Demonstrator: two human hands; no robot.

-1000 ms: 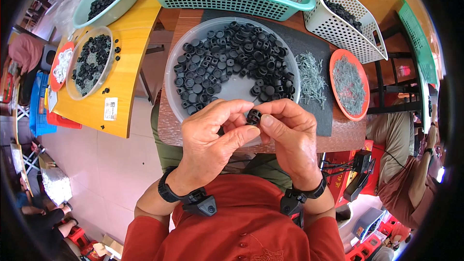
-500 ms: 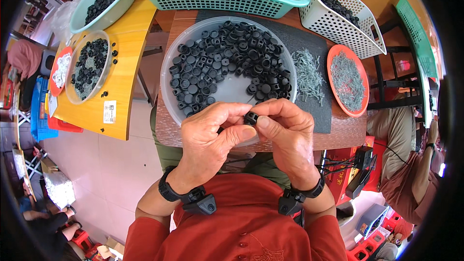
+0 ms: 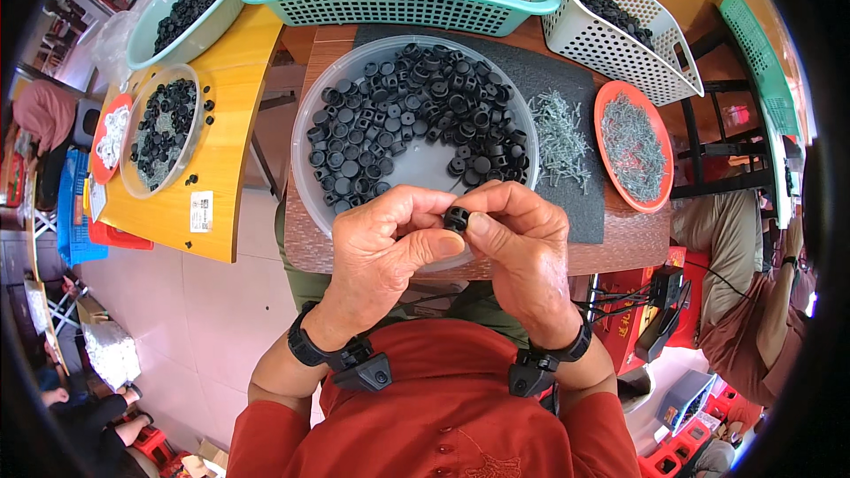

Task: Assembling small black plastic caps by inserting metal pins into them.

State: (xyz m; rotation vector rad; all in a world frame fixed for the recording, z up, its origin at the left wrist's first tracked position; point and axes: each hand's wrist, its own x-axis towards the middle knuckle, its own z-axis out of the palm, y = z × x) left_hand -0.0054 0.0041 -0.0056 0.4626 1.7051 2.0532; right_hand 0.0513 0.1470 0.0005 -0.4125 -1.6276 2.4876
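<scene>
Left hand (image 3: 390,248) and right hand (image 3: 518,243) are closed together, pinching one small black cap (image 3: 456,218) between fingertips, just above the near rim of the grey bowl (image 3: 305,199) on the worktop (image 3: 620,235).

left hand (image 3: 390,252) + right hand (image 3: 522,243): pinch black cap (image 3: 456,218) | over grey bowl (image 3: 305,186)

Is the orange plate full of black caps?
No, the orange plate holds thin grey metal pins; the black caps lie in the big clear bowl.
</scene>
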